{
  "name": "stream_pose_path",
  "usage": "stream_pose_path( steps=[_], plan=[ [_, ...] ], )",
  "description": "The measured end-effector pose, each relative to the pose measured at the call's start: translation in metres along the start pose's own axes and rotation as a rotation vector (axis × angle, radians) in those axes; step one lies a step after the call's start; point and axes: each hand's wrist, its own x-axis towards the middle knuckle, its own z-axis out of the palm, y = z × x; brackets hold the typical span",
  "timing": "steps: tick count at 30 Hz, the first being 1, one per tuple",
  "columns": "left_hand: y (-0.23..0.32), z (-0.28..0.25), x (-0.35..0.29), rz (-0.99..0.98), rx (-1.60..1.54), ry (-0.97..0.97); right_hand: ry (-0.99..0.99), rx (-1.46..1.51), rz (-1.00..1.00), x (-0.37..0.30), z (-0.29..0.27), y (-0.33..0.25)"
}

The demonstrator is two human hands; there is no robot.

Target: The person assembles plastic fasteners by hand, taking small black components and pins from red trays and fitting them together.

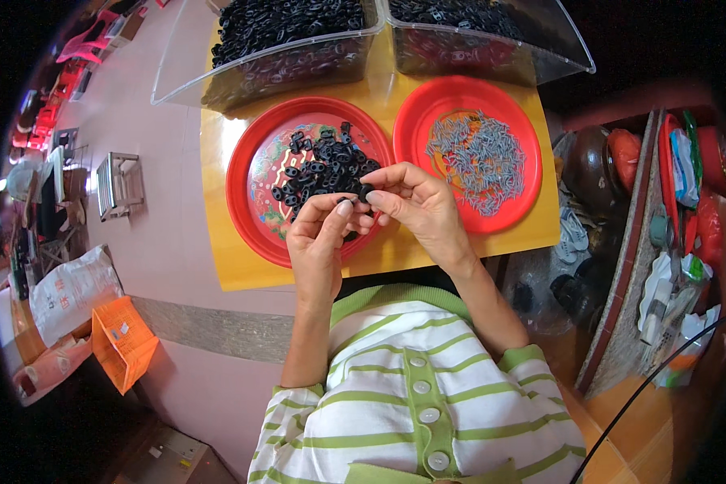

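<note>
Both hands meet above the near right part of a red round tray (244, 230), fingertips almost touching. My left hand (319, 238) is closed in a pinch on a small black plastic part, mostly covered by the fingertips. Between the thumb and forefinger of my right hand (423, 211) sits another small black plastic part (365, 193). A heap of black plastic parts (323, 165), several with two round holes, lies in this tray below the hands. To the right, a second red tray (524, 121) holds a pile of small grey screws (480, 153).
Two clear plastic bins, a left bin (278, 58) and a right bin (532, 55), stand at the table's far side, filled with black parts. The yellow table (242, 270) ends just before my body. A metal stool (121, 185) and an orange basket (125, 343) are at the left.
</note>
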Motion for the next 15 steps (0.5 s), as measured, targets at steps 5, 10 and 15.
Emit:
stream_pose_path(
  steps=[5, 10, 15],
  plan=[
    [-0.002, -0.002, 0.004, 0.011, 0.121, -0.044, 0.012, -0.077, -0.050, -0.001, -0.002, 0.000],
    [0.001, 0.002, 0.005, 0.064, 0.333, -0.034, 0.036, -0.222, -0.074, -0.002, -0.006, -0.006],
    [0.000, 0.004, 0.007, 0.086, 0.402, -0.020, 0.041, -0.412, -0.145, -0.006, -0.006, -0.014]
  ],
)
